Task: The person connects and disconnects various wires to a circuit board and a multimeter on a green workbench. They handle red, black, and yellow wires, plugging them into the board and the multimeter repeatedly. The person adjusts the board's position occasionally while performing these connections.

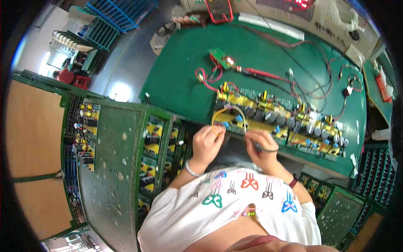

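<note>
A thin wire, yellow on the left and pale on the right, arches between my two hands. My left hand pinches its yellow end, just off the near edge of the bench. The pale end runs down into the closed fingers of my right hand. A thin dark thing also lies across that palm; its kind I cannot make out. Just beyond the hands, a row of yellow circuit boards with black cylindrical capacitors and blue parts lines the bench's near edge.
The green bench top carries a small lit circuit board, red and black test leads and loose cables. A red-framed meter stands at the back. Green racks of boards flank me on the left, and another rack stands right.
</note>
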Tool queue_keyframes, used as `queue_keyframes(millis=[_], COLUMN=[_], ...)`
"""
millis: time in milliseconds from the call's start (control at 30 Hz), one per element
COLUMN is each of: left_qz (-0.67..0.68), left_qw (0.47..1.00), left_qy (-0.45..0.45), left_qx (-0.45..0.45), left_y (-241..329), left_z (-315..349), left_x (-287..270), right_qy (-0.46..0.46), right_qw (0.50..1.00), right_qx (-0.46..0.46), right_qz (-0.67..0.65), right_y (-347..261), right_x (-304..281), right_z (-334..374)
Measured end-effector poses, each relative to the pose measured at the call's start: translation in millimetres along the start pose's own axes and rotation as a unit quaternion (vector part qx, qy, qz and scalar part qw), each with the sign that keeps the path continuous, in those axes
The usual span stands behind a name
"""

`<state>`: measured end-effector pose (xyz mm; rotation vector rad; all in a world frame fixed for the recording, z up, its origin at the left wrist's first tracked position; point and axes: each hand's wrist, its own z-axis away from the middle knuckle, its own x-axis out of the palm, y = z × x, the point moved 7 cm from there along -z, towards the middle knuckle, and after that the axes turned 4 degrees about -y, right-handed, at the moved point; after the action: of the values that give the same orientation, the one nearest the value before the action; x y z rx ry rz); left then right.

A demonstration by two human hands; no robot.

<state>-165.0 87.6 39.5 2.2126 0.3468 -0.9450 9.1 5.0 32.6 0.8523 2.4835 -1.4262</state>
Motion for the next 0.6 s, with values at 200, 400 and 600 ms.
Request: queue_keyframes(millis=[200, 400, 600], left_qz=[-0.002, -0.002, -0.003], left_qw=[1.0, 1.0, 1.0], left_qy=[0.003, -0.005, -0.004], left_qx=[0.008, -0.015, -0.012], left_y=[1.3, -0.6, 0.0], left_z=[-4.4, -4.1, -4.3], left_x=[0.5, -0.7, 0.5], right_qy=[0.023, 0.003, 0.002], right_qw=[1.0, 1.0, 1.0], right_qx=[0.013, 0.023, 0.009], right_qz=[0.007, 0.005, 0.025], right_y=[2.7, 4.4, 6.1], right_x=[-6.6, -1.3, -0.8], right_z=[6.4, 4.9, 5.3])
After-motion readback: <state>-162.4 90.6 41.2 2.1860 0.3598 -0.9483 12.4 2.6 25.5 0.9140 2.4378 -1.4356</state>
